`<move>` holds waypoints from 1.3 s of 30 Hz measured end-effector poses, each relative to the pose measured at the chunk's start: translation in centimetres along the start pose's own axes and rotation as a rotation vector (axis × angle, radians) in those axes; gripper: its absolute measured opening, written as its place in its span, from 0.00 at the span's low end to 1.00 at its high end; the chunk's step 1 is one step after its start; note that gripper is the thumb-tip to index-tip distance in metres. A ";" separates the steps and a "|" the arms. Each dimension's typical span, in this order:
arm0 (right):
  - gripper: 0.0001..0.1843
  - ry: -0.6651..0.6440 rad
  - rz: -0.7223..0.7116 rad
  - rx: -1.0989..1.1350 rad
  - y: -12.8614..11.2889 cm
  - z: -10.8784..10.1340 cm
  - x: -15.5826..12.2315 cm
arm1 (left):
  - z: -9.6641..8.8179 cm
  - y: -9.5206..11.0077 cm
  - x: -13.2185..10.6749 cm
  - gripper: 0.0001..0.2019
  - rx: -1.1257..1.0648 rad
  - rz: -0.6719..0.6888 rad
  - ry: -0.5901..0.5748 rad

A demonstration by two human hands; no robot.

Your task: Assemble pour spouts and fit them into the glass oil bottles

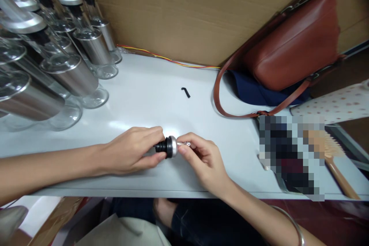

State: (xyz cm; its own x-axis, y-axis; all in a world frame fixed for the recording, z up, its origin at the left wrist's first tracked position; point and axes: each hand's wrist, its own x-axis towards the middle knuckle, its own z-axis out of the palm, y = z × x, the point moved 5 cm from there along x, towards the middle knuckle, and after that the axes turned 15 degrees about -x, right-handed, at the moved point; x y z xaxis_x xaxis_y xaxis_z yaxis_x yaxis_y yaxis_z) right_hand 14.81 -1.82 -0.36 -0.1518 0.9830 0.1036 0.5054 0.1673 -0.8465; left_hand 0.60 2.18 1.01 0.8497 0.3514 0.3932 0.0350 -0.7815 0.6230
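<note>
Between my hands, just above the white tabletop (161,92), lies a bottle pourer (173,147) with a silver collar and a black ribbed stopper. My left hand (135,150) pinches the black stopper end between thumb and fingers. From the other side my right hand (204,157) grips the thin metal spout, whose tip shows past the fingertips. Beyond the hands, a small bent black piece (186,92) rests alone on the table.
Several glass bottles with steel sleeves and pourers (69,73) crowd the left. At the right are a brown leather bag (300,46) on dark blue cloth (250,88), a wooden brush (337,173) and a spotted white object (337,102). Cardboard (173,11) walls the back.
</note>
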 end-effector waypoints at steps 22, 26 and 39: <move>0.13 0.218 -0.512 -0.398 -2.8 0.0 -1.3 | 0.6 -0.3 -0.3 0.22 -0.141 -0.020 -0.132; 0.13 0.153 -0.433 -0.386 -2.3 0.2 -1.2 | 0.9 -0.2 -0.4 0.22 -0.030 -0.007 -0.151; 0.19 0.172 -0.646 -0.594 -3.6 0.8 -1.8 | 0.6 1.0 -0.4 0.22 -0.077 0.119 -0.122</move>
State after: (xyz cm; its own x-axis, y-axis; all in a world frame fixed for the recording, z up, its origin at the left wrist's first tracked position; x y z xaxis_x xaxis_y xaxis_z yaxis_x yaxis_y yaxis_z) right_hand 12.63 -4.29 2.08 -0.4540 0.6727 0.5842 0.7292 0.6573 -0.1902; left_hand 0.61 1.01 1.09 0.9029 0.1902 0.3854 -0.1060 -0.7705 0.6285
